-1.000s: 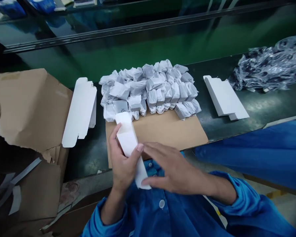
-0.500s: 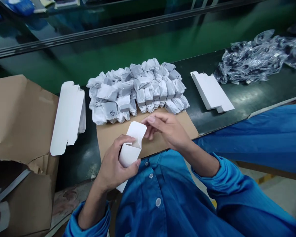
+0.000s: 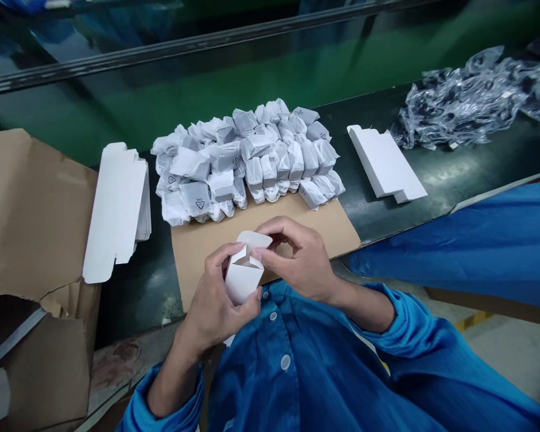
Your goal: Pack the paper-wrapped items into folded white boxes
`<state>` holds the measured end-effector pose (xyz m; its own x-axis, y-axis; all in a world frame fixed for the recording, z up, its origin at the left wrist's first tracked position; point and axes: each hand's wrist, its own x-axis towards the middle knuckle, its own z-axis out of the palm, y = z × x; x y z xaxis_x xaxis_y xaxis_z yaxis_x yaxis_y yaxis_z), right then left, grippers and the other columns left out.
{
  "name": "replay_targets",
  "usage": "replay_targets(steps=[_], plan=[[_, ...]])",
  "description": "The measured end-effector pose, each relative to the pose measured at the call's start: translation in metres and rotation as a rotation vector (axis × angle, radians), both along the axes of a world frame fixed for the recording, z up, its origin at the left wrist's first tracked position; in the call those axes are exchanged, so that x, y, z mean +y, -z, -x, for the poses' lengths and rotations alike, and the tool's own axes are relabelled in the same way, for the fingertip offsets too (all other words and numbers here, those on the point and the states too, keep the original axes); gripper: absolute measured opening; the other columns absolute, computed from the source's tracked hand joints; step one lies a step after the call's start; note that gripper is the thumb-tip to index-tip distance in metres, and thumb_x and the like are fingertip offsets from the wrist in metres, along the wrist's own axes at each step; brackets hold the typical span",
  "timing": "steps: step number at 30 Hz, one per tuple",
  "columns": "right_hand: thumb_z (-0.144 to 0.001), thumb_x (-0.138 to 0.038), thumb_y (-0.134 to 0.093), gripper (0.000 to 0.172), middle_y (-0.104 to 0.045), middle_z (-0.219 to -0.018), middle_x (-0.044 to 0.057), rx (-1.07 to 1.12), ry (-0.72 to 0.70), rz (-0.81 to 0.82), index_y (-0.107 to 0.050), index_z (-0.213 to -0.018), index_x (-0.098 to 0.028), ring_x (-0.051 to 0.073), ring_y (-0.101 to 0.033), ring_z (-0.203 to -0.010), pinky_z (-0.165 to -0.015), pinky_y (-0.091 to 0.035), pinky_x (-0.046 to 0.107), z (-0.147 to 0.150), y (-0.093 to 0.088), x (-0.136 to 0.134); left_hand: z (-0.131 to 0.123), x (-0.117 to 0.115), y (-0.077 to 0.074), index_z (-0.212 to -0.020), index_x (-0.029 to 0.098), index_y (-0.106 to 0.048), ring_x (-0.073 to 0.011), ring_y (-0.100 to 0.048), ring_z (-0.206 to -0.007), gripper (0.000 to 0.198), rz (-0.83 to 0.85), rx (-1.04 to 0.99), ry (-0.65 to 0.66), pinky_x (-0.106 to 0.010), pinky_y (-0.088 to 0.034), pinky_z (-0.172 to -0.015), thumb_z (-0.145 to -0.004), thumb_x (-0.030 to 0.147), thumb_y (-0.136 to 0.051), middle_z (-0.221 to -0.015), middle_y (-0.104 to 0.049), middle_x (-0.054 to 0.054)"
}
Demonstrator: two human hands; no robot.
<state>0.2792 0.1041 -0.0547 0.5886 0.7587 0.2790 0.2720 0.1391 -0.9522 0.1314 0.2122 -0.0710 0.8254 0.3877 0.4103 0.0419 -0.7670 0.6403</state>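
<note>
My left hand [image 3: 218,300] is wrapped round a small white carton [image 3: 243,277], held upright over the near edge of a brown cardboard sheet [image 3: 324,225]. The carton's top end is open, with its side flaps bent inward. My right hand [image 3: 297,258] pinches the carton's top flap, fingers curled over it. Beyond the hands, a heap of several small grey-white wrapped packets [image 3: 247,159] lies on the far part of the cardboard sheet.
A stack of flat white carton blanks [image 3: 117,210] lies at the left and another stack of blanks [image 3: 384,162] at the right on the dark green bench [image 3: 454,174]. Crumpled clear plastic bags [image 3: 472,99] are at the far right. A torn brown box [image 3: 31,222] stands at the left.
The carton went from lying flat between my hands to standing opened in my left hand. My right hand came off its side, reached forward, then closed on the top flap.
</note>
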Motion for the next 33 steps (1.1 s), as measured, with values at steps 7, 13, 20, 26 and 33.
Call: replay_targets(steps=[7,13,20,26,33], plan=[[-0.087,-0.032,-0.074,0.015,-0.074,-0.105,0.007,0.146,-0.244,-0.156,-0.074,-0.092,-0.017,0.017,-0.070,-0.100,-0.087,-0.056,0.031,-0.002,-0.003,-0.006,0.001,-0.003,-0.002,-0.127,0.023,-0.038,-0.0160,-0.065,-0.088,0.058,0.015,-0.091,0.025,-0.027,-0.054,-0.071,-0.077,0.022,-0.067,-0.106,-0.057,-0.004],[-0.078,-0.027,-0.082,0.025,-0.072,-0.104,0.005,0.436,-0.317,0.016,-0.073,-0.100,-0.017,0.014,-0.067,-0.092,-0.079,-0.054,0.026,0.003,-0.006,-0.005,0.003,-0.002,-0.002,-0.112,0.023,-0.048,-0.0157,-0.064,-0.080,0.042,0.066,-0.042,0.062,-0.025,-0.051,-0.064,-0.076,0.019,-0.069,-0.095,-0.060,-0.002],[-0.088,-0.023,-0.073,0.012,-0.075,-0.107,0.005,0.198,-0.246,-0.050,-0.078,-0.098,-0.020,0.016,-0.069,-0.102,-0.090,-0.056,0.030,0.007,-0.004,-0.005,0.008,-0.008,0.009,-0.158,0.019,-0.002,-0.0227,-0.069,-0.092,0.102,-0.038,-0.043,-0.020,-0.034,-0.057,-0.074,-0.082,0.029,-0.070,-0.111,-0.064,-0.011],[-0.095,-0.020,-0.062,0.022,-0.072,-0.122,0.013,-0.177,-0.269,-0.165,-0.071,-0.115,-0.015,0.018,-0.069,-0.110,-0.096,-0.055,0.037,0.015,0.006,-0.009,0.014,-0.006,0.003,-0.160,0.019,-0.006,-0.0324,-0.056,-0.130,0.093,-0.126,0.111,-0.041,-0.040,-0.057,-0.091,-0.090,0.044,-0.061,-0.149,-0.044,-0.023],[-0.096,-0.011,-0.054,0.024,-0.073,-0.120,0.011,-0.342,-0.046,-0.245,-0.068,-0.114,-0.017,0.017,-0.067,-0.113,-0.096,-0.055,0.036,0.035,0.025,-0.006,0.015,-0.015,0.009,-0.159,0.023,-0.013,-0.0300,-0.053,-0.134,0.087,-0.048,0.101,-0.062,-0.041,-0.054,-0.099,-0.089,0.037,-0.063,-0.150,-0.045,-0.018]])
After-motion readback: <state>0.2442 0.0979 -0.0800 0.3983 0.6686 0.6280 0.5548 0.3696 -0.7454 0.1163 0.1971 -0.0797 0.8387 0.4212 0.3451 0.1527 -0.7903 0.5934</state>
